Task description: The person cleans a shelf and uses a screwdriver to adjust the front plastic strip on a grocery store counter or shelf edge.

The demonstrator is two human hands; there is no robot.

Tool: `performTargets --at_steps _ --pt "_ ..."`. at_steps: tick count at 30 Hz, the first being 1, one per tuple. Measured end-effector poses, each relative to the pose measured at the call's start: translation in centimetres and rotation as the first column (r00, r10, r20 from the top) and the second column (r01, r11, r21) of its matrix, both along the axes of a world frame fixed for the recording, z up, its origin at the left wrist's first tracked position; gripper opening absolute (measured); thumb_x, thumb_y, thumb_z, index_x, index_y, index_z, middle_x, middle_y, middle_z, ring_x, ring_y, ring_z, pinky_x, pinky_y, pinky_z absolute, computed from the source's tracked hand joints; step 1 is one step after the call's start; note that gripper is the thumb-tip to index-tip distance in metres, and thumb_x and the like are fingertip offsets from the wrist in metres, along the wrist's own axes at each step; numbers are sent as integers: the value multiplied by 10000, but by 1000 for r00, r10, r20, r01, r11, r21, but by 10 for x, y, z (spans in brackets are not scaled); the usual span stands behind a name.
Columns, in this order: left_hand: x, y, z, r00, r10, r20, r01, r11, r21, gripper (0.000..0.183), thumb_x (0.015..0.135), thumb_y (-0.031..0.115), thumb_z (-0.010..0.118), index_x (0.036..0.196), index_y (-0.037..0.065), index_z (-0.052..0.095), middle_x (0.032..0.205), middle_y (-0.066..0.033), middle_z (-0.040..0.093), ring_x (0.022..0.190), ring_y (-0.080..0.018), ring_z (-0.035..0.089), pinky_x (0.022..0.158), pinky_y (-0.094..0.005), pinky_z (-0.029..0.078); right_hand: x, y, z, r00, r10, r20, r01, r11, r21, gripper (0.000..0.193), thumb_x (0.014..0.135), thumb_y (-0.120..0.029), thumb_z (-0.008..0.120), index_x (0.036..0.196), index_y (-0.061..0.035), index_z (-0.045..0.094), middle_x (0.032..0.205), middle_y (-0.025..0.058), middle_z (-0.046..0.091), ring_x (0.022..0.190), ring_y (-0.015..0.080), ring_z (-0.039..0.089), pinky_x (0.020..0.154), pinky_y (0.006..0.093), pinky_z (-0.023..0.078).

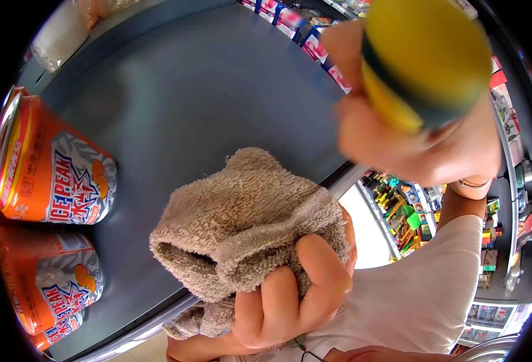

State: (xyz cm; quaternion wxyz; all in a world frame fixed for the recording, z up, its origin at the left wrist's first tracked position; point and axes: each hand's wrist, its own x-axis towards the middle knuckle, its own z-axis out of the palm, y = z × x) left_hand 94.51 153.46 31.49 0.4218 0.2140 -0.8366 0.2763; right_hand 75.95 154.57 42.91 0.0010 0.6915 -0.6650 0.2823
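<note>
My left hand grips a bunched beige terry cloth, its fingers curled over the near folds. The cloth is held at the front edge of a dark grey shelf, and a loose end of it hangs past the trim. Up at the right, my right hand is wrapped round a yellow round container with a dark green band. Motion blurs this container, and I cannot tell whether it is a can or a bottle.
Several orange and silver drink cans stand at the shelf's left end. Blue and pink boxes line the upper edge. A clear plastic-wrapped package sits at the upper left. Racks of small colourful goods stand below and to the right.
</note>
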Motion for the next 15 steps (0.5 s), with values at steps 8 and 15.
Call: performTargets --at_steps 8,15 --pt "-9 2 -7 996 2 -90 0 1000 16 234 670 200 742 885 292 734 844 -3 513 512 -151 374 423 -258 241 -26 25 26 1000 -1 -24 0 998 -65 300 647 -234 625 652 -75 370 638 12 341 580 111 291 532 271 197" --pt "-2 1 -5 1000 13 -28 -14 1000 -14 292 668 155 711 921 298 740 862 -9 523 517 -147 385 432 -249 273 -32 37 39 998 16 -54 -21 996 -86 338 648 -312 624 688 -85 377 651 20 355 595 106 297 547 261 200"
